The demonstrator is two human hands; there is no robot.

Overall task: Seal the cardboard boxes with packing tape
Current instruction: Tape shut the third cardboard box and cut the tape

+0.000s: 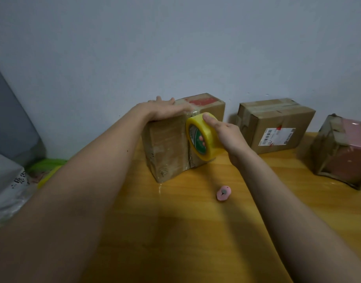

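A worn brown cardboard box (167, 146) stands on the yellow wooden table (185, 231), close to the grey wall (175, 41). Its faces carry old strips of clear tape, and a red patch marks the far end of its top. A shiny band of fresh tape crosses the top edge and runs down the front face.

The left hand (165, 109) lies flat on top of this box, fingers straight and together, pressing down beside the tape band. The right hand (224, 133) grips the roll of yellowish packing tape (202, 137) against the box's front face: the thumb lies over the outer rim and a fingertip shows through the core. The roll's inner ring is green with white print, too blurred to read.

To the right of the taped box, a second cardboard box (275, 123) sits against the wall, bearing a white shipping label (277, 135) with a barcode and red marks; its text is too small to read. Further right stands a third box (343, 150) with pinkish faces and brown taped edges. In front of the taped box, a small pink cutter (223, 193) lies on the table. Left of it, off the table edge, lie grey plastic bags (8, 180) with dark characters I cannot make out.
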